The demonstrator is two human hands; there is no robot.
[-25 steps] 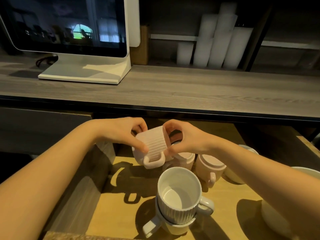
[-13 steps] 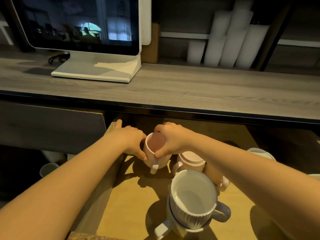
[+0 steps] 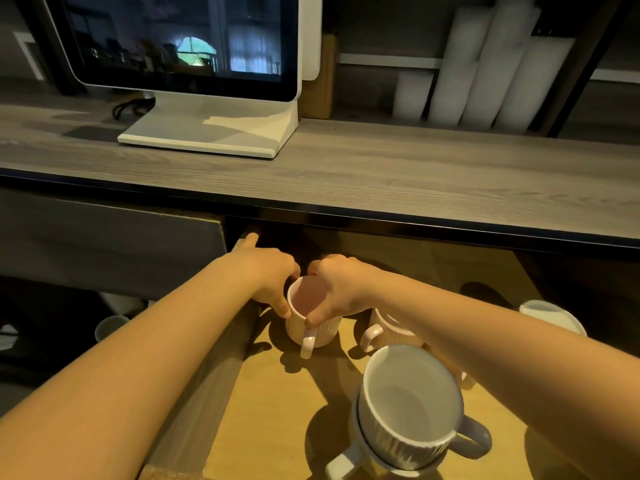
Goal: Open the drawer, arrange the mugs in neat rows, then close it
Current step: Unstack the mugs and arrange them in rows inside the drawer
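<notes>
The drawer (image 3: 287, 403) is pulled out under the counter, its wooden floor lit yellow. A pink ribbed mug (image 3: 311, 325) stands upright in the drawer's back left corner, handle toward me. My left hand (image 3: 268, 277) grips its left rim and my right hand (image 3: 341, 289) grips its right rim. Just right of it a second pink mug (image 3: 382, 332) sits partly under my right forearm. Two white ribbed mugs (image 3: 408, 407) are stacked at the front. Another white mug (image 3: 550, 317) shows at the far right.
A grey wooden counter (image 3: 381, 174) overhangs the drawer's back, carrying a white monitor (image 3: 194, 64) on the left and white rolls (image 3: 485, 64) on the shelf behind. The drawer's left wall (image 3: 211, 386) runs beside my left forearm. A cup (image 3: 110, 325) sits low at left outside the drawer.
The pink mug was held tilted above the drawer a second ago; both hands have turned it upright and lowered it into the back left corner. The view has shifted a little.
</notes>
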